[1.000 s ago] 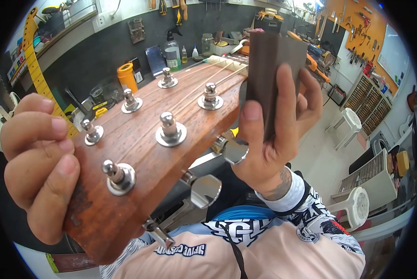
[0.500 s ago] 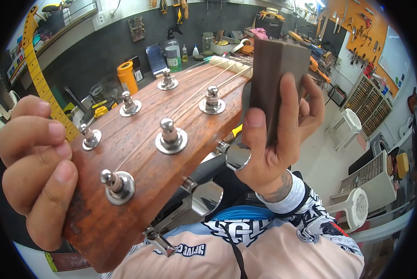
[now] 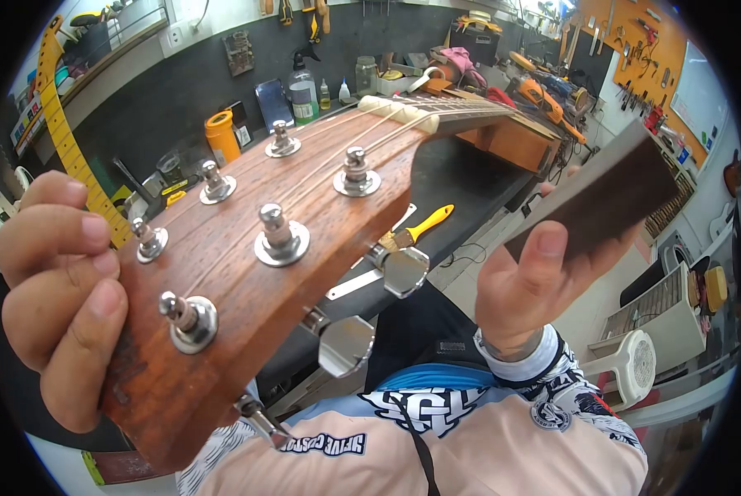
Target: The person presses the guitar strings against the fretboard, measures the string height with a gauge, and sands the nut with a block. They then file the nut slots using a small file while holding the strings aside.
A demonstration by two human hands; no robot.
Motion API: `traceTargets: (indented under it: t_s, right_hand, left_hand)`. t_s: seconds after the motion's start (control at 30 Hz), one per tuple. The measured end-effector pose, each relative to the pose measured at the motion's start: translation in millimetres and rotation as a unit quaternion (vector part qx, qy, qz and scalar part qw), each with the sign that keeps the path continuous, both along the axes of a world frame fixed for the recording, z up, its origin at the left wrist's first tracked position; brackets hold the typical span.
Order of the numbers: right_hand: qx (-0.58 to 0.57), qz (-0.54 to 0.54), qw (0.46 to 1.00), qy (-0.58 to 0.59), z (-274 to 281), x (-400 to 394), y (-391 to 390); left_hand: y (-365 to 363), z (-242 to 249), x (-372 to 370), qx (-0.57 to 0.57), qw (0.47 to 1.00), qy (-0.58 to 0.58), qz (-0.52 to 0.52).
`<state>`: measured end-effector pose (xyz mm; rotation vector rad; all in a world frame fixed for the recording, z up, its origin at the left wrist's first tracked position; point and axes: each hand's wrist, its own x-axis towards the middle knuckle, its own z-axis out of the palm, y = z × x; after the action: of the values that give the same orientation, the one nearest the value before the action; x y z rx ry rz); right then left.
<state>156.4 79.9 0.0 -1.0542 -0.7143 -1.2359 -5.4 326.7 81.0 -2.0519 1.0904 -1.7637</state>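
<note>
A reddish-brown guitar headstock (image 3: 246, 273) fills the middle of the view, tilted, its end toward me. Metal string posts stand on its face, and strings run from them to the pale nut (image 3: 399, 113). Tuner buttons (image 3: 346, 345) stick out along its right side. Curled at the headstock's left edge, my left hand (image 3: 64, 306) is closed on it. My right hand (image 3: 519, 289), off to the right and apart from the guitar, holds a dark brown rectangular block (image 3: 606, 194) between thumb and fingers; most of those fingers are hidden behind it.
On the dark workbench (image 3: 470, 194) lie a yellow-handled brush (image 3: 428, 223) and a metal ruler (image 3: 354, 283). Bottles and an orange container (image 3: 222, 138) stand along the back. A guitar neck (image 3: 73, 124) rises at left. To the right are a white stool (image 3: 635, 364) and a tool board.
My right hand has moved right, away from the headstock, and the block has tipped from upright to slanting. The headstock has shifted slightly left, with my left hand still on it.
</note>
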Motion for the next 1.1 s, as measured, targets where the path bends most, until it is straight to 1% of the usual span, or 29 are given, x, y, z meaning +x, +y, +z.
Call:
traceTargets:
  t_s: [0.03, 0.1, 0.17, 0.3, 0.4, 0.43, 0.53, 0.67, 0.73, 0.77, 0.83, 0.93, 1.03, 1.1]
  right_hand:
    - [-0.010, 0.006, 1.000, 0.002, -1, 3, -5]
    - [-0.050, 0.067, 0.995, 0.047, -2, 0, -17]
    - [-0.044, 0.119, 0.988, 0.091, -5, -8, -17]
    - [-0.057, 0.186, 0.974, 0.119, -8, -5, -22]
    - [-0.012, 0.268, 0.958, 0.101, -3, -15, -16]
    - [-0.010, 0.247, 0.965, 0.089, -2, -19, -10]
    - [-0.094, 0.156, 0.983, 0.004, -8, -13, -13]
    - [-0.144, 0.132, 0.979, -0.065, -9, -12, -9]
    - [-0.164, 0.065, 0.983, -0.055, -10, -13, -10]
    - [-0.176, 0.003, 0.984, -0.030, -12, -16, -13]
    - [-0.168, -0.039, 0.985, -0.015, -11, -19, -11]
    - [-0.142, -0.006, 0.989, -0.035, -3, -21, -3]
    - [-0.165, -0.024, 0.985, -0.033, -1, -18, -1]
    - [-0.159, -0.033, 0.986, -0.023, -3, -17, 4]
  left_hand:
    - [-1, 0, 0, -0.001, 1.000, -0.003, 0.001]
    - [0, -1, 0, -0.003, 1.000, -0.007, -0.003]
    - [2, -1, 2, -0.008, 1.000, -0.006, -0.011]
    - [1, -1, 1, -0.016, 1.000, 0.000, -0.012]
    - [4, -1, 3, -0.016, 1.000, -0.005, -0.015]
    - [5, -1, 4, -0.015, 1.000, -0.008, -0.019]
    - [3, 0, 3, -0.016, 1.000, 0.000, -0.017]
    - [4, 1, 2, -0.014, 1.000, 0.004, -0.015]
    - [2, 0, 3, -0.017, 1.000, 0.000, -0.019]
    - [2, 0, 3, -0.015, 1.000, 0.001, -0.020]
    - [3, 1, 2, -0.009, 1.000, 0.008, -0.020]
    - [3, 2, 1, -0.005, 1.000, 0.013, -0.023]
    - [1, 2, 3, -0.006, 1.000, 0.007, -0.025]
    - [0, 1, 4, -0.009, 1.000, 0.005, -0.026]
